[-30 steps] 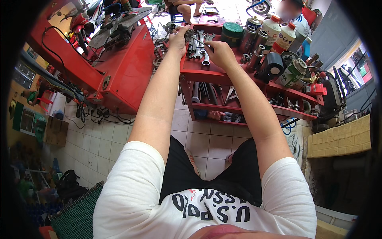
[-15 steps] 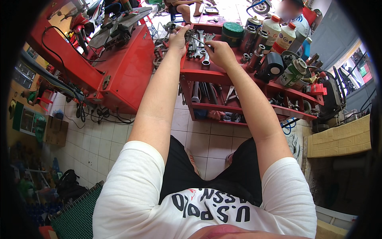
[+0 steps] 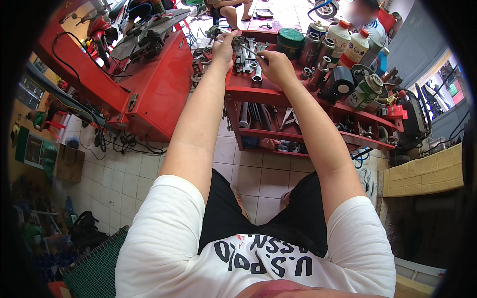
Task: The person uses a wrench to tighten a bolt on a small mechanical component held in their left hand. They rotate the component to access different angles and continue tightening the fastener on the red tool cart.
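Observation:
My left hand (image 3: 223, 49) is closed around a small grey metal part (image 3: 238, 41) at the left end of the red tool trolley (image 3: 258, 91). Its exact kind is too small to make out. Between thumb and fingers, my right hand (image 3: 276, 66) grips a thin metal rod-shaped tool (image 3: 249, 50). The rod slants up and left toward the part in my left hand; whether its tip touches is unclear, and its other end is hidden in my hand. Several wrenches (image 3: 257, 73) lie on the trolley's top between and below my hands.
Right of my right hand stand a green-lidded tub (image 3: 290, 40), metal sockets (image 3: 318, 72), plastic bottles (image 3: 339, 39) and a spray can (image 3: 366, 91). A red machine (image 3: 154, 89) is on the left, cables (image 3: 126, 141) on the tiles beside it. Another person (image 3: 380, 30) is at the far right.
Both hands keep almost the same place and hold. The rod in my right hand has shifted slightly in angle.

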`<state>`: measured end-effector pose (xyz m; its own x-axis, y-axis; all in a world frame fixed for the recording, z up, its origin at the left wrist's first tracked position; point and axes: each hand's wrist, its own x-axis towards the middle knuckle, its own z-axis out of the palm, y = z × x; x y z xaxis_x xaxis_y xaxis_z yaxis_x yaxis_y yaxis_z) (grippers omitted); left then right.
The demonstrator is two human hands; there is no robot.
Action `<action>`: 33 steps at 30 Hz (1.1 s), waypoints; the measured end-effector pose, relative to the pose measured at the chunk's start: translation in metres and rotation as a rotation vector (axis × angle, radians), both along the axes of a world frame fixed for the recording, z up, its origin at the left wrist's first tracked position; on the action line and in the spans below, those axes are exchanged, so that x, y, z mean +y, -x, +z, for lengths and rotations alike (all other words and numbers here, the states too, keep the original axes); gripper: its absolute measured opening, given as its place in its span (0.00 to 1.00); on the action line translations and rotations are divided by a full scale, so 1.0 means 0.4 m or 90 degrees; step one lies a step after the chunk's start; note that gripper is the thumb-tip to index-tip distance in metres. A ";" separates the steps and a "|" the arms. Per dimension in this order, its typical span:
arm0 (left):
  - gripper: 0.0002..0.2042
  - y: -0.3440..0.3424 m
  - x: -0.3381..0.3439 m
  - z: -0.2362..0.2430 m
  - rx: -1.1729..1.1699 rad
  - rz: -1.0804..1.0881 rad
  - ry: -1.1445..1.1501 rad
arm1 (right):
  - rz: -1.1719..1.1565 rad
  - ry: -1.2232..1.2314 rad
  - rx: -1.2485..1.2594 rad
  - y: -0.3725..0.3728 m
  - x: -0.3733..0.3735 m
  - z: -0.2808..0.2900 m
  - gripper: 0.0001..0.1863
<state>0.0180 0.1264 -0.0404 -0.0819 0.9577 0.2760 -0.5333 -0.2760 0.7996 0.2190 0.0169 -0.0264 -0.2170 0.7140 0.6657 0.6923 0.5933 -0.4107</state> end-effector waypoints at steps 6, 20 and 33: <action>0.08 -0.014 -0.038 0.023 0.008 -0.007 0.020 | -0.011 0.007 -0.006 -0.008 0.002 -0.004 0.11; 0.20 -0.007 -0.042 0.022 0.003 0.042 0.032 | 0.008 0.004 0.005 0.004 -0.005 0.005 0.11; 0.15 -0.004 -0.031 0.021 0.004 0.013 0.010 | 0.070 0.044 0.061 0.004 0.012 -0.017 0.10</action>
<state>0.0197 0.1139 -0.0321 -0.0998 0.9602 0.2610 -0.5229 -0.2738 0.8072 0.2175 0.0218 -0.0333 -0.2343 0.7341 0.6373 0.5804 0.6316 -0.5141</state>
